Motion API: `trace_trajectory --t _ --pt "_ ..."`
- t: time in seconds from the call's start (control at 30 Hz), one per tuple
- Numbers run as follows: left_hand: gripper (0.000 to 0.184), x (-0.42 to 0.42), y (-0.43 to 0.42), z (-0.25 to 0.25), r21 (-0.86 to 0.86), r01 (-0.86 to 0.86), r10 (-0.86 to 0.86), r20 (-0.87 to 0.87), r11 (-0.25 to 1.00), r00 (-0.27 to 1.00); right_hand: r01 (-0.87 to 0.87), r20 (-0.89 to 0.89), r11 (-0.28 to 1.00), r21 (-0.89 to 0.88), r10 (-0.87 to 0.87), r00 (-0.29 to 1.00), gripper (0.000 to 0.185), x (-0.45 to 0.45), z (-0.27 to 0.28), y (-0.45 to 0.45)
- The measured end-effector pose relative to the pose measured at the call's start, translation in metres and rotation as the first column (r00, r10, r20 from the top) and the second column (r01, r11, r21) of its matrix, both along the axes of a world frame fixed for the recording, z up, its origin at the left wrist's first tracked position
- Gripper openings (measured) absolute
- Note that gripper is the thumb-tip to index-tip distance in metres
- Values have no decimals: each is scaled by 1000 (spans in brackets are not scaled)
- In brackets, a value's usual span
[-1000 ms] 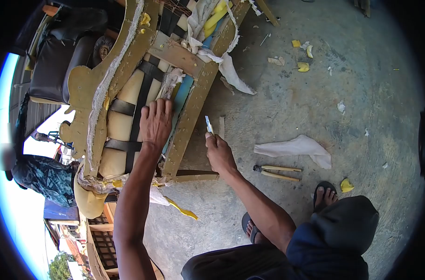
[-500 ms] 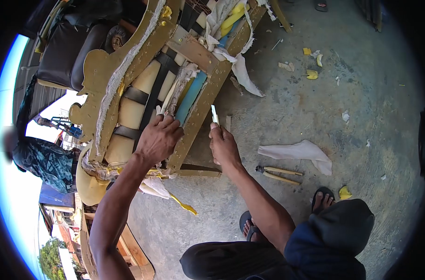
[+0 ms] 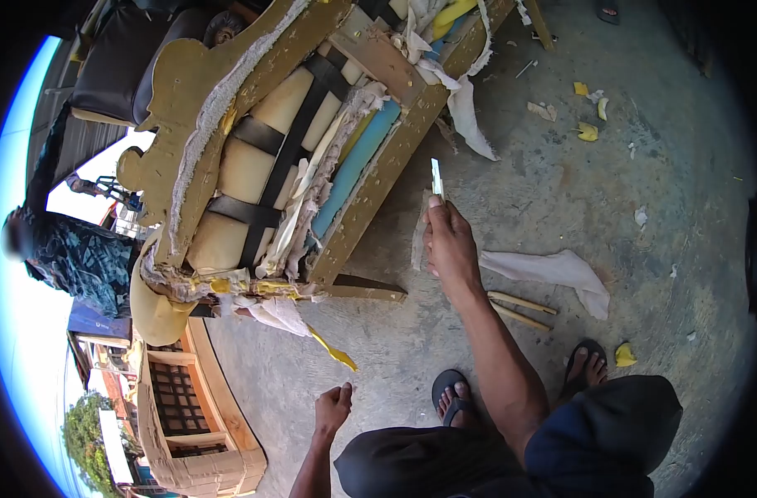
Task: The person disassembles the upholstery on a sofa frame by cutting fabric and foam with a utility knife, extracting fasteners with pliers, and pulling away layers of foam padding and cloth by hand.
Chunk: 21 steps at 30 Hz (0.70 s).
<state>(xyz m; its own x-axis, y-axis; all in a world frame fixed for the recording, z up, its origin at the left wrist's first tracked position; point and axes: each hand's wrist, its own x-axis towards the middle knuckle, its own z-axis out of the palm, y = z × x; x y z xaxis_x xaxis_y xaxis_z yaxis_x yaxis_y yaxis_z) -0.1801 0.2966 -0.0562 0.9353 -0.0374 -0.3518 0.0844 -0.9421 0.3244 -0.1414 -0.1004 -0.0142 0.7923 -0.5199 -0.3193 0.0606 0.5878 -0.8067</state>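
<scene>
My right hand [image 3: 451,245] is wrapped around a utility knife [image 3: 436,178], its blade pointing up and away from me. It is held over the floor, to the right of a stripped sofa frame [image 3: 395,178]. Lower down, near my knee, is my left hand [image 3: 333,408], its fingers curled in. Whatever those fingers hold, if anything, cannot be made out. Torn padding and fabric [image 3: 320,178] lie along the frame, beside black webbing straps [image 3: 299,124] and a blue strip [image 3: 357,166].
Yellow-handled pincers [image 3: 524,307] and a white cloth piece [image 3: 561,274] lie on the concrete floor [image 3: 661,216]. Yellow foam scraps [image 3: 587,131] are scattered beyond. A wooden frame with webbing [image 3: 195,390] stands lower left. Another person [image 3: 83,257] is at the left.
My left hand has let go of the torn padding and dropped back toward my knee. My right hand with the utility knife appears farther right, and the view has shifted.
</scene>
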Motion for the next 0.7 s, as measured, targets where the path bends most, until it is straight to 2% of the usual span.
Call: trace_trajectory --t 0.03,0.07,0.1,0.17,0.2,0.23,0.27,0.3,0.37,0.4,0.47,0.5,0.57,0.6,0.63,0.67,0.7 --pt "46 -6 -2 9 52 103 -102 -8 993 995 -16 4 1000 -8 16 1000 44 4 4 8" --pt "41 -4 -7 13 222 375 -430 316 900 846 -94 15 995 13 94 995 44 4 8 20" --pt "37 9 -28 23 462 528 -700 515 713 494 -165 23 986 35 164 986 44 3 12 31" --pt "27 42 -86 57 231 454 -484 650 861 586 -174 70 984 -22 176 982 46 8 16 51" --pt "28 61 -109 70 -77 360 -255 573 930 779 -171 95 984 -42 174 980 45 8 18 56" --pt "35 82 -130 78 -503 161 1 307 849 952 -170 120 984 -61 176 977 45 9 19 60" --pt "40 100 -156 91 -720 48 45 110 692 993 -170 125 983 -65 177 976 45 8 21 60" --pt "45 113 -183 104 -867 -102 38 -96 488 995 -161 112 986 -41 165 980 45 5 21 58" --pt "46 135 -228 117 -945 -171 -35 -188 277 982 -142 104 989 -35 145 984 45 0 22 48" --pt "46 149 -243 119 -950 -166 -43 -183 266 982 -131 61 991 -22 132 989 45 -6 22 44" --pt "45 175 -263 113 -967 -254 -7 -254 15 967 -114 14 993 -4 114 993 45 -12 15 34" --pt "45 182 -262 107 -966 -257 -14 -257 13 966 -108 10 994 -8 108 994 45 -12 8 29" --pt "41 191 -257 97 -992 -123 50 -123 -11 991 -29 16 999 -38 30 999 39 -13 -3 21" --pt "34 180 -268 112 -976 -175 138 -193 -129 972 -38 3 999 -23 38 999 39 -18 -3 16" --pt "34 175 -269 110 -976 -180 140 -197 -122 970 -39 -2 999 -15 39 999 39 -20 -5 11" --pt "35 169 -268 108 -990 -21 259 15 136 966 -24 -10 1000 -4 24 1000 39 -22 -7 7" --pt "39 167 -268 107 -912 114 310 249 395 917 -6 -11 1000 -1 6 1000 39 -22 -7 4"
